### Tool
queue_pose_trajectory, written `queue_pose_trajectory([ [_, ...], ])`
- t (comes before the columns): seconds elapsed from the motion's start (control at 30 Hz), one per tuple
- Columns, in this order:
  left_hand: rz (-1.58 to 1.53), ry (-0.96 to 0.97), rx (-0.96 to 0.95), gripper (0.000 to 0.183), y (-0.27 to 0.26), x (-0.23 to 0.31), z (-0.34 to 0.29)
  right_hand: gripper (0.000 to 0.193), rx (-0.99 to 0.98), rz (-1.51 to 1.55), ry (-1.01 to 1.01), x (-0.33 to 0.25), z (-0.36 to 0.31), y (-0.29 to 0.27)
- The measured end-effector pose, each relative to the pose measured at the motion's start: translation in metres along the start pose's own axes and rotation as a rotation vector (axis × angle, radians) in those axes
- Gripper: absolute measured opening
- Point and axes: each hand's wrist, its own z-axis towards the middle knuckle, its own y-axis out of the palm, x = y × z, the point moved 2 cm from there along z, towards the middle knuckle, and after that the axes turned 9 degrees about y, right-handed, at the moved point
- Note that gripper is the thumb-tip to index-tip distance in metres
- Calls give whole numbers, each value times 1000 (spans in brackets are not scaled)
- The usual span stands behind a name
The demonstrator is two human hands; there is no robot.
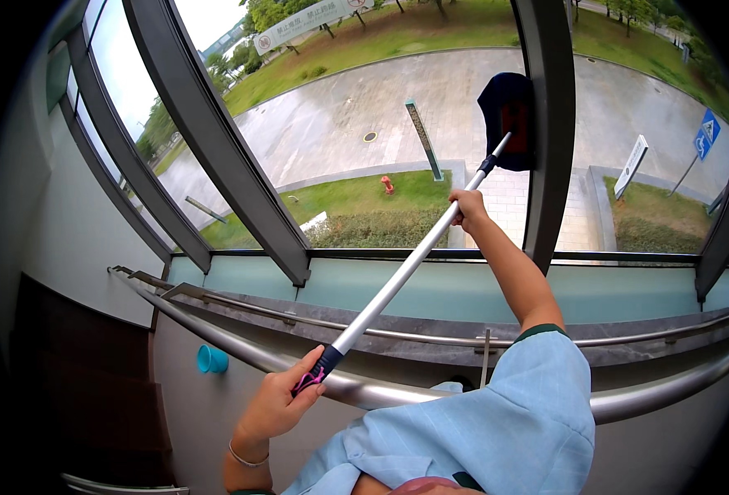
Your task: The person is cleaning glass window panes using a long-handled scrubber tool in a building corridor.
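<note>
A window-cleaning mop with a long silver pole slants up and away from me. My left hand is closed round its dark grip with pink marks at the lower end. Farther up, my right hand wraps the silver pole just below a dark collar, with that arm stretched out. The mop's dark blue pad, with a red patch in its middle, lies against the window glass. The pad's right edge meets a dark upright window frame.
A thick steel handrail curves across in front of me, with a thinner rail beyond it along a stone ledge. A turquoise bucket stands on the floor at the left. Another slanted window frame rises at the left.
</note>
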Motion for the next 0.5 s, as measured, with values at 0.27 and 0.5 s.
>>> queue_pose_trajectory([
  [0.27, 112, 54, 196, 53, -3, 8, -5, 18, -200, 238, -35, 6, -2, 6],
  [0.5, 680, 248, 267, 61, -28, 30, -20, 13, -493, 454, 19, 12, -23, 57],
])
